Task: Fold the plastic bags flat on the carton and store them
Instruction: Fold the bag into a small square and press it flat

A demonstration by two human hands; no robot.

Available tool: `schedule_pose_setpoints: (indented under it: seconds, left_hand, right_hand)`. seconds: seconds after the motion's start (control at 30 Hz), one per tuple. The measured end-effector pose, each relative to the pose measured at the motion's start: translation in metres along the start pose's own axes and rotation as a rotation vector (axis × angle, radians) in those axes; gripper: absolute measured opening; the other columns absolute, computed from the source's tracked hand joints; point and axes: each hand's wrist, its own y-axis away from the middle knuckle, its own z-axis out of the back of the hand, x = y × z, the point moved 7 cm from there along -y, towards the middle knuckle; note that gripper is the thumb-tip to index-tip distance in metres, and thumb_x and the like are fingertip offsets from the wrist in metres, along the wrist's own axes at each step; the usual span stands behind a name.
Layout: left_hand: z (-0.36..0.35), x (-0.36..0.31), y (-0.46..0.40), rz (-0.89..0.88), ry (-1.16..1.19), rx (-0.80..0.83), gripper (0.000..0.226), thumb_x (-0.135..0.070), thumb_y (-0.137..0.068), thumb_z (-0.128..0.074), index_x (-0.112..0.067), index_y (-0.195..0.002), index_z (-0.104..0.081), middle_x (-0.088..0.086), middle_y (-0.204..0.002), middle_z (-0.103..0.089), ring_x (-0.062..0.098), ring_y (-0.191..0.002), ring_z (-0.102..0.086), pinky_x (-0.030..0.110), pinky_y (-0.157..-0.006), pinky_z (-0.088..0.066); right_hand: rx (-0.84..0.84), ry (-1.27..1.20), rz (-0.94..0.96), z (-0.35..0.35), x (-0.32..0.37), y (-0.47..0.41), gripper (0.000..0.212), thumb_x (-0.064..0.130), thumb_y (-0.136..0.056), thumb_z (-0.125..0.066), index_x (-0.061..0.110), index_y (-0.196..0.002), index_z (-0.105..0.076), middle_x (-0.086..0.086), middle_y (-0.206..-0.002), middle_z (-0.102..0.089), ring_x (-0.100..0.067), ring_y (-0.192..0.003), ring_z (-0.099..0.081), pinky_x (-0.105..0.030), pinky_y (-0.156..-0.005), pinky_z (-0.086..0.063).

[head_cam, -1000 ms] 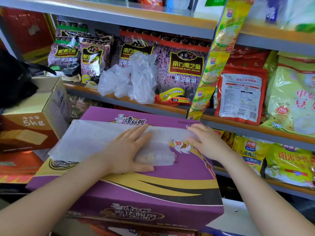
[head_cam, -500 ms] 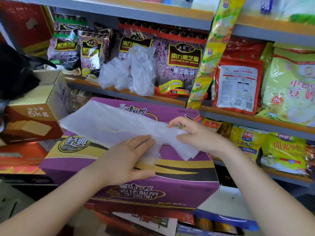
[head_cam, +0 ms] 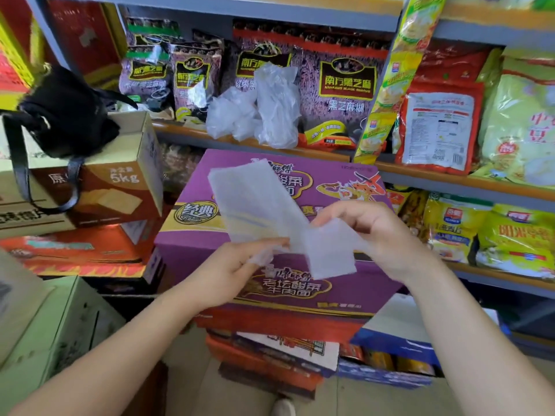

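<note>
Translucent white plastic bag (head_cam: 264, 211), folded into a long strip, is held in the air at frame centre, above the purple instant-noodle carton (head_cam: 324, 181), not lying on it. Left hand (head_cam: 231, 271), lower centre, pinches the strip near its middle; fingertips partly veiled by the film. Right hand (head_cam: 381, 232), centre right, has fingers curled over the strip's lower right end, which bends downward past the carton's front edge. The strip's upper end tilts toward upper left. Crumpled clear plastic bags (head_cam: 258, 109) sit on the shelf edge (head_cam: 324, 153) above the carton, in front of dark sesame-paste packets (head_cam: 345, 82). Black bag (head_cam: 66, 115) with strap rests on a brown 5kg carton (head_cam: 120, 181) at left.
</note>
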Motion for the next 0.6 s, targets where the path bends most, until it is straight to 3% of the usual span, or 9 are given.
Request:
schedule_pose_setpoints:
  seconds: [0.1, 0.17, 0.27, 0.33, 0.4, 0.5, 0.6]
  left_hand:
    - [-0.001, -0.015, 0.001, 0.057, 0.313, 0.004, 0.039, -0.031, -0.097, -0.034, -0.009, -0.116, -0.060, -0.009, -0.115, -0.064, 0.003, -0.112, -0.054, 0.015, -0.097, -0.038]
    - [-0.002, -0.017, -0.004, 0.107, 0.374, -0.026, 0.038, -0.028, -0.096, -0.036, -0.002, -0.110, -0.060, -0.003, -0.106, -0.064, 0.006, -0.100, -0.056, 0.020, -0.092, -0.041]
    - [0.001, -0.012, -0.018, 0.213, 0.391, -0.138, 0.030, -0.027, -0.097, -0.040, -0.008, -0.100, -0.063, -0.003, -0.097, -0.065, 0.008, -0.091, -0.059, 0.024, -0.088, -0.045]
    - [0.012, -0.007, -0.029, 0.244, 0.199, -0.233, 0.030, -0.029, -0.095, -0.047, -0.004, -0.080, -0.057, 0.000, -0.073, -0.057, 0.015, -0.067, -0.052, 0.030, -0.067, -0.042]
    - [0.025, -0.003, -0.038, 0.261, -0.137, -0.301, 0.035, -0.023, -0.092, -0.051, -0.010, -0.061, -0.040, 0.001, -0.056, -0.041, 0.017, -0.053, -0.037, 0.031, -0.054, -0.029]
    - [0.036, -0.006, -0.047, 0.216, -0.485, -0.350, 0.035, -0.021, -0.086, -0.056, -0.015, -0.060, -0.034, 0.000, -0.058, -0.037, 0.027, -0.064, -0.042, 0.033, -0.055, -0.027]
    - [0.038, 0.004, -0.056, 0.201, -0.480, -0.351, 0.018, -0.018, -0.083, -0.058, -0.008, -0.070, -0.050, 0.001, -0.073, -0.044, 0.025, -0.072, -0.044, 0.031, -0.059, -0.032]
  right_hand:
    - [-0.269, 0.188, 0.128, 0.008, 0.021, 0.005, 0.026, 0.017, -0.076, -0.060, 0.040, -0.074, -0.071, 0.009, -0.082, -0.065, -0.009, -0.076, -0.057, -0.019, -0.065, -0.041]
    - [-0.438, 0.247, 0.100, 0.016, 0.022, 0.001, 0.010, 0.032, -0.070, -0.064, 0.030, -0.076, -0.071, 0.002, -0.087, -0.057, -0.009, -0.080, -0.051, -0.023, -0.069, -0.038]
    - [-0.576, 0.200, -0.050, 0.033, -0.005, -0.021, 0.043, 0.038, -0.078, -0.055, -0.003, -0.087, -0.064, -0.027, -0.096, -0.059, -0.019, -0.078, -0.051, -0.033, -0.069, -0.037]
    - [-0.627, 0.179, -0.170, 0.046, -0.025, -0.039, 0.045, 0.039, -0.085, -0.049, -0.005, -0.085, -0.057, -0.031, -0.085, -0.056, -0.021, -0.073, -0.048, -0.035, -0.067, -0.033]
    - [-0.631, 0.215, -0.258, 0.057, -0.045, -0.060, 0.040, 0.034, -0.091, -0.047, -0.003, -0.082, -0.057, -0.018, -0.076, -0.053, -0.023, -0.071, -0.049, -0.035, -0.066, -0.033]
    - [-0.550, 0.382, -0.354, 0.065, -0.070, -0.091, 0.035, 0.027, -0.093, -0.046, 0.008, -0.064, -0.049, -0.008, -0.065, -0.046, -0.022, -0.064, -0.044, -0.032, -0.061, -0.028]
    - [-0.521, 0.497, -0.431, 0.073, -0.090, -0.108, 0.039, 0.020, -0.091, -0.049, 0.018, -0.056, -0.030, -0.001, -0.057, -0.028, -0.019, -0.056, -0.029, -0.031, -0.053, -0.016]
